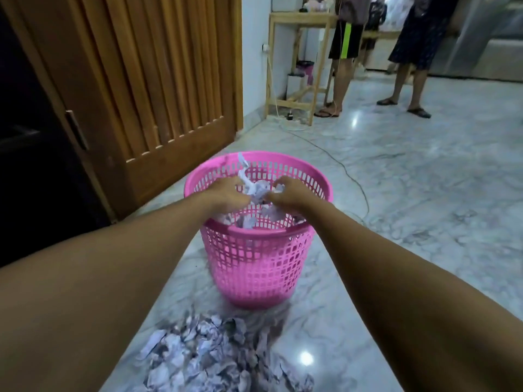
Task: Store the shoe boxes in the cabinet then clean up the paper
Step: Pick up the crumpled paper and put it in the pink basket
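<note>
Paper (215, 360), crumpled and loose, lies in a heap on the marble floor (424, 193) at six o'clock, nearest the wearer and between the two forearms. No shoe boxes are visible; the sorting stage appears finished, judged from the scene alone. Beyond the heap, at twelve o'clock from it, stands a pink basket (256, 264), upright, with scraps already inside.

Over its mouth, the left hand (226, 193) and right hand (291, 193) hold one crumpled wad (256, 190) between them, fingers curled and pinched on it from nine and three o'clock. A strip of the wad trails upward toward twelve.

Assessment: the wad sits directly above the opening, so release needs only a parting of fingers. The remaining heap lies back toward the body, roughly equidistant from both hands.

Farther off, a wooden cabinet door (158, 80) at ten o'clock; two bystanders (382, 52) at one o'clock.
</note>
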Tool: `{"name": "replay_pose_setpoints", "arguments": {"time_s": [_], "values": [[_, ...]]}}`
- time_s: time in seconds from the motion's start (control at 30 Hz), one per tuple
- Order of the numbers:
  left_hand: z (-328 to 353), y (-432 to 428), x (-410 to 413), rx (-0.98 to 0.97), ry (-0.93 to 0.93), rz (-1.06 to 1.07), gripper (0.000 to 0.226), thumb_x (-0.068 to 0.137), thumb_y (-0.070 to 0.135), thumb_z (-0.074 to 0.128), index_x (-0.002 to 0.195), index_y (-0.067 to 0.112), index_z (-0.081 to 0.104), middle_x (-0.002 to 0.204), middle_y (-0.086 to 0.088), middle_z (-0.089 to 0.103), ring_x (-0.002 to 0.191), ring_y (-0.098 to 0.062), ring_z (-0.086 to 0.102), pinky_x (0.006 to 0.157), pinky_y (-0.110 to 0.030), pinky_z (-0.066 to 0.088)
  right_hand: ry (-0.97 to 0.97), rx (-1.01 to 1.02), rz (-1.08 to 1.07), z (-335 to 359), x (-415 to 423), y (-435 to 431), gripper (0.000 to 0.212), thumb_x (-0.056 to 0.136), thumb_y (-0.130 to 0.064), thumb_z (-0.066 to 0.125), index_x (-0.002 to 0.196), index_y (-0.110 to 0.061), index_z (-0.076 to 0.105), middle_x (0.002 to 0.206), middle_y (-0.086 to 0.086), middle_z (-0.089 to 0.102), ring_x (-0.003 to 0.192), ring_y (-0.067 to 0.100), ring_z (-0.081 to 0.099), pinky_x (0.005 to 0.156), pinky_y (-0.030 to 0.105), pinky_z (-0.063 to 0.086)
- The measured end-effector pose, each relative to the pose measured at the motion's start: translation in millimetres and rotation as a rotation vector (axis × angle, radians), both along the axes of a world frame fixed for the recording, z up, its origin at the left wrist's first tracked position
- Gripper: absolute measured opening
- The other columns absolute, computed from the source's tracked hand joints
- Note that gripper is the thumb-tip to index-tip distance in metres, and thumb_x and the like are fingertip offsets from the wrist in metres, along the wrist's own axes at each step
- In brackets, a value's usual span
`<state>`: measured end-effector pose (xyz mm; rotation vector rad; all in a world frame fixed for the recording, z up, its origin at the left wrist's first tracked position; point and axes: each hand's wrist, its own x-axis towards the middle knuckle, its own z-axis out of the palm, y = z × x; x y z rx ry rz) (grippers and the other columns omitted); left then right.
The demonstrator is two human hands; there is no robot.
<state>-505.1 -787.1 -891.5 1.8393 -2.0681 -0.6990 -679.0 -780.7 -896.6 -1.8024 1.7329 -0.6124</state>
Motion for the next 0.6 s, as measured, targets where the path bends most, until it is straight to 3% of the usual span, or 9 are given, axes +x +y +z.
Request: {"name": "replay_pose_setpoints", "arguments": {"time_s": [0.07, 0.13, 0.17, 0.23, 0.33, 0.43, 0.5, 0.6], "values": [[4.7, -2.9, 11.6, -0.013, -0.151, -0.096, 0.035, 0.085, 0.029, 0.063, 0.119, 0.022, 0.063, 0.117, -0.002, 0.063, 0.106, -0.026, 0.06, 0.093, -0.039, 0.053, 0.192, 0.012, 0.044, 0.8, -1.1, 1.7, 0.06, 0.092, -0.041, 0.064, 0.143, -0.017, 0.046, 0.139, 0.012, 0.056, 0.114, 0.028, 0.062, 0.103, 0.045, 0.047], [8.7, 3.0, 23.5, -0.061, -0.195, -0.137, 0.022, 0.081, 0.032, 0.052, 0.091, 0.023, 0.069, 0.101, -0.001, 0.069, 0.096, -0.025, 0.063, 0.087, -0.04, 0.054, 0.39, -0.012, 0.056, 4.1, -4.0, 7.2, 0.058, 0.09, -0.05, 0.062, 0.141, -0.025, 0.049, 0.139, 0.003, 0.059, 0.118, 0.022, 0.061, 0.105, 0.042, 0.045], [7.9, 7.1, 28.7, -0.097, -0.193, -0.145, 0.026, 0.078, 0.034, 0.046, 0.077, 0.02, 0.068, 0.089, 0.0, 0.069, 0.088, -0.024, 0.063, 0.081, -0.038, 0.055, 0.438, -0.045, 0.042, 4.9, -6.9, 13.5, 0.055, 0.089, -0.054, 0.061, 0.137, -0.028, 0.054, 0.135, 0.0, 0.062, 0.117, 0.02, 0.061, 0.104, 0.042, 0.046], [3.3, 21.1, 36.5, -0.183, -0.178, -0.108, 0.032, 0.085, 0.037, 0.046, 0.074, 0.017, 0.068, 0.081, 0.003, 0.069, 0.081, -0.022, 0.064, 0.072, -0.035, 0.054, 0.408, -0.153, -0.027, 2.8, -10.2, 35.5, 0.044, 0.09, -0.054, 0.059, 0.127, -0.031, 0.062, 0.127, -0.005, 0.067, 0.112, 0.018, 0.064, 0.099, 0.039, 0.05], [-10.7, 55.9, 37.8, -0.365, -0.141, 0.015, 0.032, 0.095, 0.044, 0.047, 0.087, 0.021, 0.069, 0.088, 0.001, 0.07, 0.086, -0.026, 0.064, 0.071, -0.032, 0.046, 0.23, -0.575, -0.168, -21.9, -13.1, 90.8, 0.034, 0.092, -0.04, 0.059, 0.119, -0.022, 0.068, 0.123, 0.001, 0.069, 0.109, 0.023, 0.064, 0.096, 0.038, 0.049], [-41.4, 96.2, 29.1, -0.518, -0.072, 0.13, 0.046, 0.095, 0.049, 0.045, 0.125, 0.02, 0.062, 0.132, -0.012, 0.059, 0.126, -0.034, 0.049, 0.102, -0.043, 0.041, 0.097, -0.827, -0.223, -73.5, -18.2, 152.5, 0.028, 0.091, -0.03, 0.062, 0.113, -0.014, 0.069, 0.119, 0.004, 0.066, 0.111, 0.023, 0.061, 0.095, 0.039, 0.046], [-71.2, 127.5, 20.4, -0.592, -0.036, 0.234, 0.059, 0.094, 0.051, 0.044, 0.145, 0.023, 0.041, 0.156, -0.017, 0.03, 0.145, -0.033, 0.026, 0.114, -0.048, 0.025, 0.09, -0.748, -0.242, -126.8, -25.2, 191.7, 0.028, 0.091, -0.031, 0.061, 0.111, -0.013, 0.068, 0.117, 0.006, 0.065, 0.109, 0.026, 0.061, 0.093, 0.041, 0.048], [-123.2, 179.7, 4.0, -0.565, 0.0, 0.292, 0.071, 0.093, 0.051, 0.05, 0.153, 0.022, 0.026, 0.159, -0.025, 0.013, 0.145, -0.042, 0.019, 0.115, -0.055, 0.024, 0.177, -0.412, -0.232, -214.8, -34.4, 246.2, 0.042, 0.089, -0.046, 0.057, 0.118, -0.018, 0.066, 0.126, 0.011, 0.061, 0.117, 0.031, 0.058, 0.095, 0.048, 0.048]]}}
